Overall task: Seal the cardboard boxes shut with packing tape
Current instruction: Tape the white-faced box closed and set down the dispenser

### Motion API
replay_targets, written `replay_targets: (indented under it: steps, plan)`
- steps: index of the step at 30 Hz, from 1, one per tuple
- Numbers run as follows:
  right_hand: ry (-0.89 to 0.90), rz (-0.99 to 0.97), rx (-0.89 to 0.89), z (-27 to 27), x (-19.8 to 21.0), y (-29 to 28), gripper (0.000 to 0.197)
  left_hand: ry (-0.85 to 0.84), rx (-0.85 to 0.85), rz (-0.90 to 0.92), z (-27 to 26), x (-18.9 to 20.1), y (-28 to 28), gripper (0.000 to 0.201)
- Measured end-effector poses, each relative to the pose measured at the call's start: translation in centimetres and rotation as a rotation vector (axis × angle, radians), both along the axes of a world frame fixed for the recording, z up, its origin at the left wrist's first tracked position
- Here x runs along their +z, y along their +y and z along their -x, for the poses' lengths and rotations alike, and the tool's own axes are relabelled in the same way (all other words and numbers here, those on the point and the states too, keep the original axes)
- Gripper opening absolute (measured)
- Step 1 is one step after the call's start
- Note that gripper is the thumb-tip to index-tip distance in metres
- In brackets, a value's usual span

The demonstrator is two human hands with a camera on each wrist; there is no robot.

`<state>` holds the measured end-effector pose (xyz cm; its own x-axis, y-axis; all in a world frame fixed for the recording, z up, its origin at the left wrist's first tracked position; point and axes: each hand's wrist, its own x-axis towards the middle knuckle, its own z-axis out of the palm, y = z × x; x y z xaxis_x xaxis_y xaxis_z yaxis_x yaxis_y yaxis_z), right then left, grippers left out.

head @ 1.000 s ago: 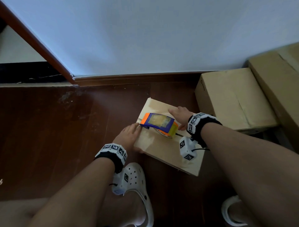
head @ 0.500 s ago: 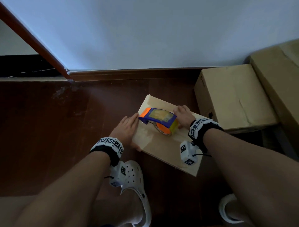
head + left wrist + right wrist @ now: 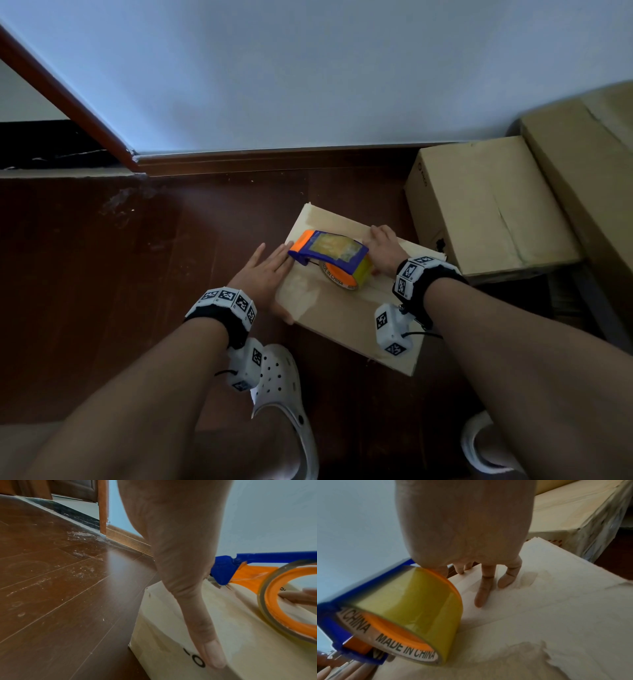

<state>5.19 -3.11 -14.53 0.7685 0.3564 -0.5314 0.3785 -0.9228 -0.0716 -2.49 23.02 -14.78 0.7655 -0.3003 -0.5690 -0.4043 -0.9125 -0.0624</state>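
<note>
Left hand (image 3: 265, 274) was flat with straight fingers against the 9 o'clock edge of the small cardboard box (image 3: 342, 308), thumb (image 3: 211, 654) laid down over the box's side near some black print. In the left wrist view its fingertips sat right by the blue nose of the tape dispenser (image 3: 329, 251). Nothing gripped, just pressing.

Right hand (image 3: 385, 250) was on the other side of the dispenser, at about 3 o'clock from it. From the right wrist view the fingers (image 3: 483, 588) were stretched down with the tips on the box top, mostly relaxed, the palm butted against the yellowish tape roll (image 3: 412, 601) with the orange core stamped "MADE IN CHINA". Whether the thumb hooked onto the dispenser, couldn't tell.

The dispenser sat on top of the box, orange tip pointing toward 10 o'clock. The box itself was on the dark wooden floor (image 3: 120, 274), near the white wall (image 3: 308, 68). A bigger cardboard box (image 3: 486, 202) stood at 2 o'clock, and a white clog (image 3: 281, 387) showed at 6 o'clock.
</note>
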Motion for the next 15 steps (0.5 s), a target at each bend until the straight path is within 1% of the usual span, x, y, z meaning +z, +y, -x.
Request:
replay_targets:
  steps: [2,6,9,12,13,15]
  plan:
    - [-0.002,-0.007,-0.005,-0.1,-0.1,0.0,0.056,0.011,-0.009,-0.004,-0.1,0.0,-0.1,0.146]
    - [0.030,-0.061,-0.071,0.1,-0.2,0.8,0.064,0.014,-0.055,-0.066,-1.1,0.6,0.5,0.139]
    - [0.077,-0.077,-0.133,0.3,-0.3,1.7,0.064,0.052,-0.085,-0.146,-2.9,1.5,1.3,0.138]
    - [0.109,-0.137,-0.217,0.4,-0.1,2.9,0.061,0.095,-0.116,-0.236,-4.4,2.6,1.9,0.139]
    - [0.113,-0.147,-0.202,0.5,0.0,3.3,0.060,0.102,-0.119,-0.246,-4.8,2.8,2.0,0.140]
    - [0.154,-0.225,-0.283,0.6,0.2,3.7,0.059,0.119,-0.106,-0.252,-5.2,2.9,2.3,0.144]
